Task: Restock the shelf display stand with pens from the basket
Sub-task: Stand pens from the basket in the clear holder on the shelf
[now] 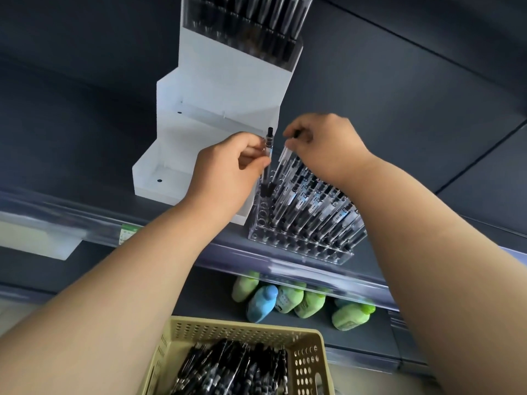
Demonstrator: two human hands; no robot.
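Note:
A clear display stand [263,220] with rows of holes sits on the dark shelf, most holes filled with clear black-tipped pens. My left hand [228,169] pinches one upright pen [268,149], its tip down at a hole in the stand's far left corner. My right hand [322,146] grips the top of another pen [285,156] standing slanted in the stand's back row. Below, a yellow perforated basket [308,363] holds several black pens [228,369].
A white stepped display stand [205,118] stands behind the clear one, with a clear holder of pens [256,24] on its top. Green and blue bottles [285,300] lie on the lower shelf. The shelf's front rail [85,220] runs across the view.

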